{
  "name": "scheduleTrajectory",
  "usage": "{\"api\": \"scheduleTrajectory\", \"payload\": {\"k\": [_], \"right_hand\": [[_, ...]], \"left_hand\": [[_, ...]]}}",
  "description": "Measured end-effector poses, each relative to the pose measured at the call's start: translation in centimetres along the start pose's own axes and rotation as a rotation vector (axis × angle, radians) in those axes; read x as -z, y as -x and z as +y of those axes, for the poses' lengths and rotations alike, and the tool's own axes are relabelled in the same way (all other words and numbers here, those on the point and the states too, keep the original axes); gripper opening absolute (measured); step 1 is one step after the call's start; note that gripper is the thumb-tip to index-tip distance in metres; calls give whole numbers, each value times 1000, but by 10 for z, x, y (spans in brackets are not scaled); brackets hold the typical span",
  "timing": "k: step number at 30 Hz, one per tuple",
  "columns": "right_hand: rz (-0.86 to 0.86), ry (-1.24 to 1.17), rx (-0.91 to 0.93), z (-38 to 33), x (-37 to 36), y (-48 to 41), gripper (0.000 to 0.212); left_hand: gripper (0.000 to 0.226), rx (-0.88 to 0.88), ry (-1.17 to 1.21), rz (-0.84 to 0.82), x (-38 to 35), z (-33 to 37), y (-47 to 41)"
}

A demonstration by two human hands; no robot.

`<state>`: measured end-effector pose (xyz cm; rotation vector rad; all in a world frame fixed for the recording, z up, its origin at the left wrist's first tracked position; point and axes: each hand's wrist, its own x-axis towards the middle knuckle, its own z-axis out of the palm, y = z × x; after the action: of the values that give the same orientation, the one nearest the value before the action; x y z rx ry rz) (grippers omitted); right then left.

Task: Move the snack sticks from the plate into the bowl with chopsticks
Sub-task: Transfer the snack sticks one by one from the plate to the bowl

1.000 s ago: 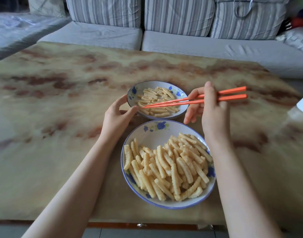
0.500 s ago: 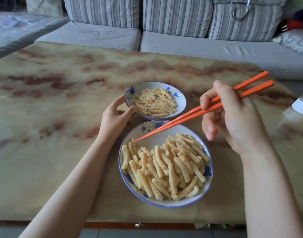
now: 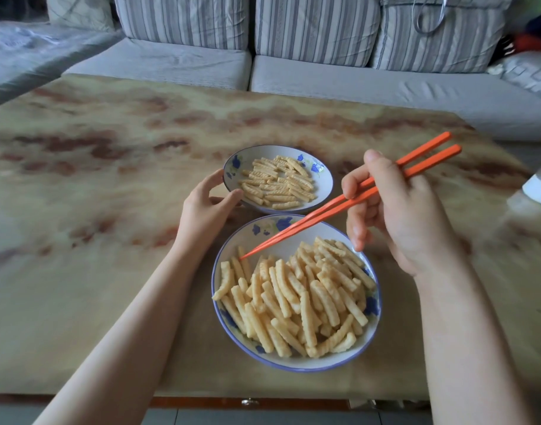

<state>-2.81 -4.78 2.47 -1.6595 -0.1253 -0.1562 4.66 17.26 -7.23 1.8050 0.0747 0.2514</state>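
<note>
Cut off, right edge: a white object [image 3: 539, 188] stands on the table, only partly in frame; what it is cannot be told.
Cut off, top: the striped back cushions [image 3: 318, 26] run out of frame, as does a grey loop [image 3: 428, 19] hanging on the right one.
Hard to make out: dark red and green clutter in the top right corner is too blurred to read.
Hidden: the left hand's palm; the right hand's lower fingers, tucked under.
Left hand [image 3: 206, 207]: thumb and fingers curl round the left rim of the bowl [image 3: 324, 176], gripping it.
Right hand [image 3: 398, 216]: grasps the orange chopsticks [image 3: 333, 210] above their middle.
Chopstick tips: closed together at the far-left edge of the heap; contact with a stick cannot be told.
Snack sticks [image 3: 300, 299]: most are heaped on the plate [image 3: 272, 237], nearest the person; a thinner layer lies in the bowl.
Dishes: both white with blue flowers; the bowl sits just beyond the plate.
Surface: table [image 3: 94, 240], glossy marbled top, yellow-green with red-brown veins.
Room: grey sofa [image 3: 324, 75] along the table's far side.
</note>
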Motion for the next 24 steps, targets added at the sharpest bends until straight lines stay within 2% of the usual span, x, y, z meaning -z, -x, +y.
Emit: {"api": "scheduleTrajectory", "payload": {"k": [6, 11, 15, 18, 24], "right_hand": [[191, -130, 7, -1, 3, -5, 49], [374, -268, 76, -7, 12, -6, 63], [514, -286, 149, -4, 8, -8, 54], [517, -156, 162, 6, 1, -14, 47], [396, -46, 148, 25, -13, -23, 49]], "left_hand": [[46, -6, -5, -9, 0, -2, -1], [44, -8, -9, -12, 0, -2, -1], [45, -6, 11, -6, 0, 0, 0], [43, -13, 10, 1, -1, 1, 0], [45, -26, 11, -4, -1, 3, 2]]}}
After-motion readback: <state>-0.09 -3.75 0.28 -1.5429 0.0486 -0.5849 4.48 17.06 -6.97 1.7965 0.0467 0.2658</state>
